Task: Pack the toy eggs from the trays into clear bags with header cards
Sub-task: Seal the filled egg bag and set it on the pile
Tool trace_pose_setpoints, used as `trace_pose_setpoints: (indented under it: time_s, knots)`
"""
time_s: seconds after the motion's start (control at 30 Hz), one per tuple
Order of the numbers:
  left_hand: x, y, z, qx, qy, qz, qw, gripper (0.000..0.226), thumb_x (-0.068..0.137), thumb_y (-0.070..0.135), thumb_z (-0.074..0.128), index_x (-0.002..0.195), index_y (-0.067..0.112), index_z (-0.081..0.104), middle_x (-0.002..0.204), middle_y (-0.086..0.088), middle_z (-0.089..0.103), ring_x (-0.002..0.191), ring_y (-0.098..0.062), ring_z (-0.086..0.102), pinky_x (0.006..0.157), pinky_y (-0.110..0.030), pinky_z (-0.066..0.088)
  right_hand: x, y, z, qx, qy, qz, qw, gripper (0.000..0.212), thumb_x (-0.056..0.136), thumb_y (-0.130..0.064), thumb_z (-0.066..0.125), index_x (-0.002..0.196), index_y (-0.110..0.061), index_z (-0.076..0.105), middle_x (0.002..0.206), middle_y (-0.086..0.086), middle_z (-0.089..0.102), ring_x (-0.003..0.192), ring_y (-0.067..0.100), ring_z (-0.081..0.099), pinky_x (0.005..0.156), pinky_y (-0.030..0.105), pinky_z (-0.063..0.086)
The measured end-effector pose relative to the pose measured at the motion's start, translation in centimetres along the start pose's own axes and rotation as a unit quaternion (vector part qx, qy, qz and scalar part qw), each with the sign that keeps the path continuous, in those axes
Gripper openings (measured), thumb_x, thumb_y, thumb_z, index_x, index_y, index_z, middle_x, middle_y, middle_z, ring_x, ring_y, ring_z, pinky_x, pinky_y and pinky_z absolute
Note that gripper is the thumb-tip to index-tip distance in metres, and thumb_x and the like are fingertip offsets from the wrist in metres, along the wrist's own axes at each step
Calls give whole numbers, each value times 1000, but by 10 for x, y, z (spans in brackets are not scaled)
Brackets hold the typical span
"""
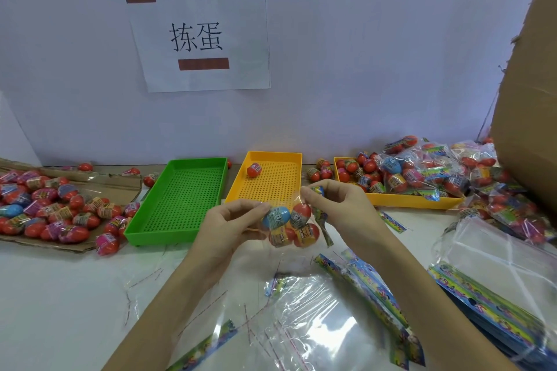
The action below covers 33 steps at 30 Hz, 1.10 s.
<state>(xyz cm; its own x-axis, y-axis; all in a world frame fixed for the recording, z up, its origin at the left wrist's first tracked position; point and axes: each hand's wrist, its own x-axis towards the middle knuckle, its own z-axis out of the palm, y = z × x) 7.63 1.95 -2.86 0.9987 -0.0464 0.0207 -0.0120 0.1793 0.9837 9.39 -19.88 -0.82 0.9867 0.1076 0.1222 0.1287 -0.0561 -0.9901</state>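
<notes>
Bright, even indoor light, soft faint shadows, white glare on the crinkled clear bags [313,331] at lower centre and lower right, wide-angle bending at the frame edges, slightly soft overall, eggs [45,208] at far left blurred

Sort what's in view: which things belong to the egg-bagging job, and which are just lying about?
In the job: left hand and right hand holding the filled bag; orange tray; green tray; empty bags; loose eggs.
Lying about: wall sign; cardboard box.
</notes>
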Motion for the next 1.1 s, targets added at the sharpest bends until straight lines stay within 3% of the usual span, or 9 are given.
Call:
trace_pose_setpoints:
  time_s: [0.13,0.23,0.4,0.53,0.67,0.77,0.9,1.0,1.1]
  knots:
    - [0,3,0,-8,-33,-20,999,10,78,20,79,78,11,75,82,-12,68,72,-19,64,60,-28,56,-2,-3,-1,-13,-25,-1,1000,35,81,-42,76,94,-9,77,95,22,72,90,37,69,91,50,58]
    - [0,3,0,-16,-53,-8,998,8,80,15,75,76,12,69,79,-7,60,70,-16,59,58,-26,51,-1,-2,1,-21,-35,-2,999,27,89,-36,74,96,-9,77,93,20,71,83,22,66,84,38,58]
    - [3,6,-2,-84,40,5,996,11,91,12,71,80,13,69,87,-9,71,75,-18,66,58,-34,59,1,-1,2,72,-54,63,994,44,88,-47,67,114,-11,73,105,11,77,90,21,74,76,24,58]
    - [7,2,-1,-103,91,-10,990,10,100,14,65,96,6,70,99,-16,73,84,-25,66,70,-43,61,0,5,4,98,-32,74,992,25,91,-16,76,112,-2,74,101,16,78,85,21,75,71,20,57]
    - [3,5,5,-182,-9,-33,983,55,91,39,73,131,2,65,120,-15,74,99,-24,71,83,-31,62,1,3,7,224,42,68,971,22,87,-7,77,108,0,72,97,12,78,87,17,75,75,20,59]
    - [-1,1,4,-166,-121,-24,978,74,85,14,86,149,21,50,135,-27,66,116,-39,70,95,-39,60,3,2,7,243,77,51,966,19,87,-5,76,105,-1,72,95,11,78,90,18,76,78,23,61]
    - [-2,-8,10,-84,-117,22,989,91,84,-7,79,153,36,39,123,-29,72,113,-47,71,89,-39,62,3,3,9,199,85,15,976,14,87,-6,78,100,-4,74,92,11,78,87,21,76,75,23,60]
    - [-1,-7,8,-53,-108,16,993,87,82,-4,80,152,29,39,116,-28,74,109,-44,74,86,-35,62,4,4,2,24,109,-66,992,10,86,-15,81,96,-16,78,82,2,77,79,15,73,67,22,58]
    - [-2,-4,1,-19,-153,-16,988,77,84,-2,82,148,20,45,116,-29,74,111,-42,73,89,-35,62,5,4,-4,-122,128,-154,972,12,85,-19,83,97,-22,81,81,-7,76,78,13,72,69,24,59]
